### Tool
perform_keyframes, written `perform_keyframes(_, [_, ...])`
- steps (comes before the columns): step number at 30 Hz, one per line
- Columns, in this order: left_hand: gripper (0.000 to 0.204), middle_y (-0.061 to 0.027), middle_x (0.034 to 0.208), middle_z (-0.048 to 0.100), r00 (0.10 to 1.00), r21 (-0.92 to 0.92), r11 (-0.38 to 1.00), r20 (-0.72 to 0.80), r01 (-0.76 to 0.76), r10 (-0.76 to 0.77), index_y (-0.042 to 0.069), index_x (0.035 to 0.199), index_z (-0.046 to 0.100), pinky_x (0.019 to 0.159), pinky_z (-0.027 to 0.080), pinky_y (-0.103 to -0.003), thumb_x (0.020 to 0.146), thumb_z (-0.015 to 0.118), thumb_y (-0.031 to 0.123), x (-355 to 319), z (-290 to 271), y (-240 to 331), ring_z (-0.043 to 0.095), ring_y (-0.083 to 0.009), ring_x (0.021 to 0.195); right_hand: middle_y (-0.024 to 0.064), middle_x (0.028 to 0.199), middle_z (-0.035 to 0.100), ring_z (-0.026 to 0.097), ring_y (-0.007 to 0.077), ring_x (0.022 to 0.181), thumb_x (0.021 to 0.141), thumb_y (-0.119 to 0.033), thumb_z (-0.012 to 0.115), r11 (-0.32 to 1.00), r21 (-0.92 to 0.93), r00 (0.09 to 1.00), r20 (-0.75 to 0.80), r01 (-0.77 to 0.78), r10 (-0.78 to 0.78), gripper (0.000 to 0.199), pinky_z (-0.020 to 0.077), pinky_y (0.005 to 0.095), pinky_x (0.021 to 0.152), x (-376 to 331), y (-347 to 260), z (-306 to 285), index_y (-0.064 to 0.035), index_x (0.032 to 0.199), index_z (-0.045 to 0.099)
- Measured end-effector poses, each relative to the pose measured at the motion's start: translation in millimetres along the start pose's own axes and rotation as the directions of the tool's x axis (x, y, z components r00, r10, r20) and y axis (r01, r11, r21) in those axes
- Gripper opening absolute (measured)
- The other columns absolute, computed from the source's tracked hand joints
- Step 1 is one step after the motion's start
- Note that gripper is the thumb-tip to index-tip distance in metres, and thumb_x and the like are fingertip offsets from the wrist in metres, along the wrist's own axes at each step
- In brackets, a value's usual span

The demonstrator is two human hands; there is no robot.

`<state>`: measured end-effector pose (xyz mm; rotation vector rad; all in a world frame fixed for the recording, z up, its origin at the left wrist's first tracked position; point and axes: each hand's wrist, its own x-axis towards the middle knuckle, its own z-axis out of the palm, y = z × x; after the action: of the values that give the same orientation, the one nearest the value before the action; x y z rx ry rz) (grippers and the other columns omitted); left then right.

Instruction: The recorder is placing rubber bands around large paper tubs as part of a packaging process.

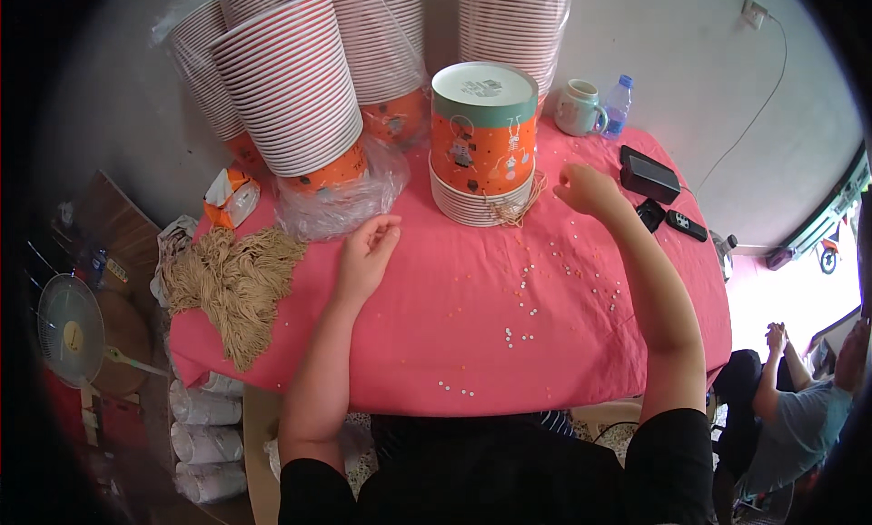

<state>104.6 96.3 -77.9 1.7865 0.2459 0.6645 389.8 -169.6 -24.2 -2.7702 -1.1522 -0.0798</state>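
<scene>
Near the plastic wrap of a tall bucket stack, my left hand (365, 257) rests palm turned inward, fingers loosely bent and apart from the thumb, with nothing seen in it. My right hand (590, 191) is closed in a fist to the right of the middle stack; what it may hold is hidden. Between them stands a short stack of upside-down paper buckets (483, 148), orange with a green band and cartoon figures, its white base on top. Thin tan cords (520, 207) hang at its lower right. A bundle of tan cords (238, 284) lies at the left.
Tall nested bucket stacks (291, 84) in clear plastic line the back. A mug (579, 109), a water bottle (618, 105), a black box (649, 173) and a remote (687, 225) sit at the right. Small white and orange dots scatter over the pink cloth (427, 343). Another person (799, 416) sits at right.
</scene>
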Motion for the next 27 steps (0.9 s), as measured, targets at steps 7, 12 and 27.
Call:
perform_keyframes(7, [0.023,-0.0108,0.097,0.069,0.995,0.288,0.953,0.056,-0.090,0.077,0.000,0.109,0.066,0.076,0.053,-0.029,0.091,0.065,0.014,-4,8,7,0.065,-0.0164,0.085,0.0154,0.085,0.069,0.067,0.0331,0.080,0.087,-0.032,0.063,0.969,0.237,0.993,0.074,0.076,-0.096,0.030,0.0510,0.0448,0.070,-53,-82,-110,-0.0024,0.089,0.068])
perform_keyframes(12, [0.024,-0.0151,0.100,0.065,0.946,0.383,0.871,0.223,-0.307,0.236,0.000,0.103,0.066,0.084,0.052,-0.038,0.085,0.068,0.016,-6,17,5,0.065,-0.0307,0.095,0.0109,0.074,0.065,0.063,0.0222,0.063,0.089,-0.023,0.064,0.849,0.283,0.894,-0.180,0.446,-0.410,0.022,0.0498,0.0340,0.060,-36,-157,-147,-0.0007,0.089,0.063])
perform_keyframes(27, [0.025,-0.0131,0.107,0.062,0.938,0.386,0.870,0.281,-0.306,0.205,0.002,0.108,0.063,0.094,0.048,-0.038,0.087,0.067,0.016,-6,10,-3,0.060,-0.0300,0.106,0.0191,0.096,0.070,0.067,0.0356,0.087,0.091,-0.017,0.054,0.693,-0.210,0.531,-0.505,0.690,-0.681,0.022,0.0533,0.0456,0.081,102,-320,-233,-0.0028,0.097,0.070])
